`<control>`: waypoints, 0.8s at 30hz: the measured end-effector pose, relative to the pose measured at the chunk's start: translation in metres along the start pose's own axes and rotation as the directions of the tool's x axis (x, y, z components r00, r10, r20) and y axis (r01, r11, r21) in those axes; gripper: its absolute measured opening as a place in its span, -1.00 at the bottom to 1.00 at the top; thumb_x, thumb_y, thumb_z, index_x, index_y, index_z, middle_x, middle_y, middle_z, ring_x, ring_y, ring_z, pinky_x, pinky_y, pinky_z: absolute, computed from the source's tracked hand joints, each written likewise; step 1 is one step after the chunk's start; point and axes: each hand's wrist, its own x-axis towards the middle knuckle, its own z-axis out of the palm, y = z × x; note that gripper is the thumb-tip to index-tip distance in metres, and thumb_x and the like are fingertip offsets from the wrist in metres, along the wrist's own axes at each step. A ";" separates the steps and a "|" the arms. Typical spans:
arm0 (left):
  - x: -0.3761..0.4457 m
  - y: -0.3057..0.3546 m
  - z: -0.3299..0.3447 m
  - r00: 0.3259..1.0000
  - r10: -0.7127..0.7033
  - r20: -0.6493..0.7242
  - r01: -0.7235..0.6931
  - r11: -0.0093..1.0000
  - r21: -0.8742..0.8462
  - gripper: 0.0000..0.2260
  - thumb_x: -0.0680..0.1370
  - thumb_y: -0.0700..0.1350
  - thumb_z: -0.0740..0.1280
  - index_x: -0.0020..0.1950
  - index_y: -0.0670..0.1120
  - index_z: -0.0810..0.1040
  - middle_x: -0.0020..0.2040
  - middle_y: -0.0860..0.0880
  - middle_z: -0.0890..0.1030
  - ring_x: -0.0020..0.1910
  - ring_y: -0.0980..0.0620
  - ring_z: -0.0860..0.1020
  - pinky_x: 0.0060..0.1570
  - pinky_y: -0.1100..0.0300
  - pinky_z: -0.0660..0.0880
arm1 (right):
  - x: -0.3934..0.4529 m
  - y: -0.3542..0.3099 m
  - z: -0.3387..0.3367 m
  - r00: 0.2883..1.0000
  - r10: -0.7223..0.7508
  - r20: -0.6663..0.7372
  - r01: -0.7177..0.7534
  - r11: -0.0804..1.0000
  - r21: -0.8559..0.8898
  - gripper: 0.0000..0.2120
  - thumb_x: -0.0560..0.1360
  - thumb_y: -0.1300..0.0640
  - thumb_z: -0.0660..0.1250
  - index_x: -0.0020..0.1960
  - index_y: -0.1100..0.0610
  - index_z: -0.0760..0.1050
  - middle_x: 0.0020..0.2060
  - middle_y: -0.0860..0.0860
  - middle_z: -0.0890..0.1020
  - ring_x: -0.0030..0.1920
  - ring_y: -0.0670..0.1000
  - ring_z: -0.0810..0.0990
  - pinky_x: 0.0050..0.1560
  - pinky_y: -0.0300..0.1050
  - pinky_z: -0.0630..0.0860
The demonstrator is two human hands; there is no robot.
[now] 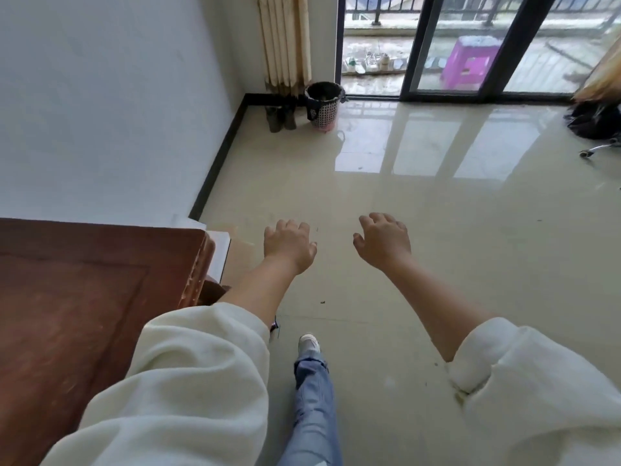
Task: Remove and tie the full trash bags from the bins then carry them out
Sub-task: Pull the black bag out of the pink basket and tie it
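A small pink lattice bin lined with a black trash bag stands in the far corner by the glass door, the bag's edge folded over the rim. Both my arms reach forward over the floor, well short of the bin. My left hand and my right hand hang palm down with loosely curled fingers and hold nothing. A black bag-like heap lies at the far right edge.
A brown wooden door stands at my left. A radiator and a pair of boots sit left of the bin. Sliding glass doors face a balcony with a purple stool. A chair caster shows at right.
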 end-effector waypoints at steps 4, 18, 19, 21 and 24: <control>0.128 -0.023 -0.016 1.000 -0.006 0.024 0.007 1.000 -0.012 -0.61 0.58 0.03 0.07 0.32 -0.15 0.33 0.31 -0.15 0.42 0.29 -0.13 0.35 0.22 0.03 0.30 | 0.132 0.001 -0.008 1.000 0.027 -0.010 -0.027 0.999 0.044 -0.63 0.54 0.05 0.11 0.27 0.21 0.36 0.28 0.15 0.45 0.34 0.16 0.32 0.29 0.03 0.25; 0.576 -0.079 -0.109 1.000 -0.019 0.018 0.019 0.999 -0.035 -0.62 0.57 0.02 0.09 0.31 -0.15 0.34 0.29 -0.12 0.43 0.27 -0.10 0.37 0.21 0.04 0.29 | 0.591 0.032 -0.043 1.000 -0.006 0.030 0.005 0.998 0.060 -0.63 0.54 0.05 0.11 0.27 0.20 0.35 0.29 0.13 0.43 0.35 0.13 0.31 0.33 0.05 0.22; 0.609 -0.081 -0.116 0.999 -0.027 0.022 0.028 0.999 -0.037 -0.62 0.57 0.02 0.09 0.30 -0.15 0.35 0.27 -0.12 0.44 0.26 -0.10 0.37 0.20 0.04 0.29 | 0.625 0.035 -0.046 0.999 -0.016 0.037 0.013 0.998 0.064 -0.63 0.54 0.05 0.11 0.27 0.20 0.35 0.29 0.13 0.43 0.34 0.13 0.31 0.32 0.05 0.22; 0.677 -0.085 -0.134 0.999 -0.047 0.023 0.048 0.998 -0.029 -0.65 0.57 0.02 0.08 0.26 -0.15 0.37 0.24 -0.12 0.46 0.23 -0.10 0.39 0.18 0.05 0.30 | 0.696 0.041 -0.054 0.998 -0.035 0.050 0.032 0.998 0.057 -0.63 0.54 0.04 0.10 0.26 0.20 0.35 0.28 0.12 0.44 0.34 0.13 0.32 0.31 0.04 0.24; 0.761 -0.095 -0.161 0.999 -0.048 0.012 0.049 0.998 -0.035 -0.67 0.57 0.03 0.08 0.20 -0.16 0.40 0.20 -0.12 0.48 0.21 -0.10 0.39 0.16 0.05 0.31 | 0.784 0.044 -0.068 0.997 -0.052 0.061 0.049 0.998 0.046 -0.64 0.54 0.05 0.10 0.25 0.21 0.36 0.27 0.12 0.45 0.33 0.13 0.32 0.30 0.03 0.24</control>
